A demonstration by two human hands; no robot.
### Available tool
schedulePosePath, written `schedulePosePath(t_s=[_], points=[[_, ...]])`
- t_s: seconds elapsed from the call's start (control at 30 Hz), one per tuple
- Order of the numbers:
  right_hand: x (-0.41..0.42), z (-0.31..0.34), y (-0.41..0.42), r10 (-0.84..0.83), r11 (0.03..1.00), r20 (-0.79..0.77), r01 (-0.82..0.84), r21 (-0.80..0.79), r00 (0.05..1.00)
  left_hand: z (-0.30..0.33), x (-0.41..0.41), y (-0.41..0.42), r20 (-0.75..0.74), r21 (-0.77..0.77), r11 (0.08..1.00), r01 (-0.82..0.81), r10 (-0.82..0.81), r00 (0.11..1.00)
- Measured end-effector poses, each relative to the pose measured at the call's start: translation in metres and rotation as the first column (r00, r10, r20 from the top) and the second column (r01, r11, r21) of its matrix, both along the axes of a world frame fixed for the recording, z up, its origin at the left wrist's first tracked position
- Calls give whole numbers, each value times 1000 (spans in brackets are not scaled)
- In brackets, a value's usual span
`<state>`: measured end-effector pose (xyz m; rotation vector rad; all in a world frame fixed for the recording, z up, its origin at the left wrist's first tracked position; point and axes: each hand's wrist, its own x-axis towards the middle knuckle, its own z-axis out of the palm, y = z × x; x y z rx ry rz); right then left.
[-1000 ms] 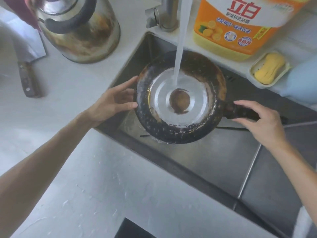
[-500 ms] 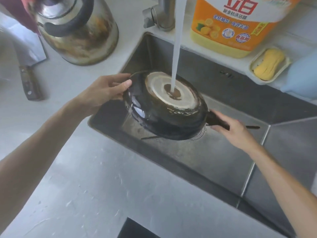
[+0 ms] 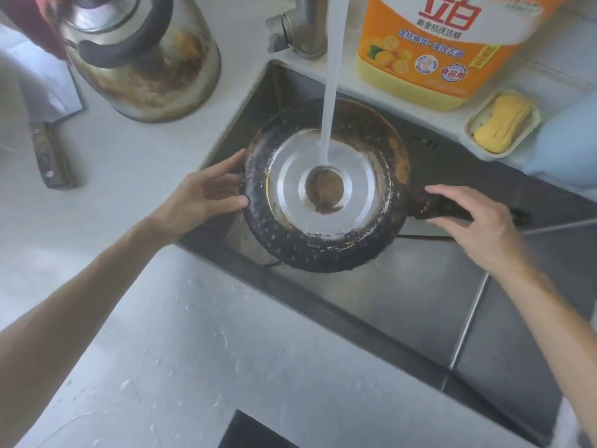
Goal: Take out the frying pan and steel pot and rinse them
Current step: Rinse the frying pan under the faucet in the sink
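The black frying pan [image 3: 290, 240] is held upside down over the sink [image 3: 403, 295], its silvery base facing up. A stream of tap water [image 3: 331, 92] lands on the middle of the base and spreads out. My left hand [image 3: 206, 197] grips the pan's left rim. My right hand [image 3: 478, 221] holds the dark handle [image 3: 433, 206] on the right. The steel pot [image 3: 145, 56], stained brown and with a black handle, stands on the counter at the upper left, apart from both hands.
The faucet [image 3: 297, 30] rises behind the sink. An orange detergent jug [image 3: 436, 46] and a soap dish with yellow soap [image 3: 502, 124] stand on the back ledge. A cleaver [image 3: 48, 124] lies on the counter at the left. The near counter [image 3: 193, 350] is wet.
Half a second ago the pan was tilted toward me with its side showing; now it lies level, base up, under the stream. Both hands kept their hold.
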<state>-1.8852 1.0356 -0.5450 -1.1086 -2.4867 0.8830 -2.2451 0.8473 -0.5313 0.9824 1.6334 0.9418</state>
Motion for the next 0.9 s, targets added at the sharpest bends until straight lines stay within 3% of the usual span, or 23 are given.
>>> schedulePosePath(t_s=[0.13,0.23,0.37,0.47,0.63,0.7,0.8,0.9], points=[[9,-29,-28,-128,981,-4,126,-144,992,12,0,12,-39,57,997,44,-42,998],[15,-42,-51,-96,955,56,108,-277,994,13,2,22,-118,39,996,82,-77,990],[26,-50,-63,-25,937,54,42,-347,998,3,7,32,-233,-71,993,94,-109,966],[33,-54,-54,13,922,135,40,-385,991,-4,11,38,-295,-192,972,134,-188,937],[31,-43,-24,155,839,278,23,-544,948,-43,7,54,-530,-449,872,193,-434,729],[23,-41,-13,228,775,308,20,-632,924,-60,7,54,-532,-512,846,149,-448,719],[12,-55,-3,315,794,446,25,-608,838,-78,14,53,-493,-526,844,101,-400,773],[11,-78,-4,222,863,493,66,-501,841,-91,21,56,-491,-538,840,70,-379,784]])
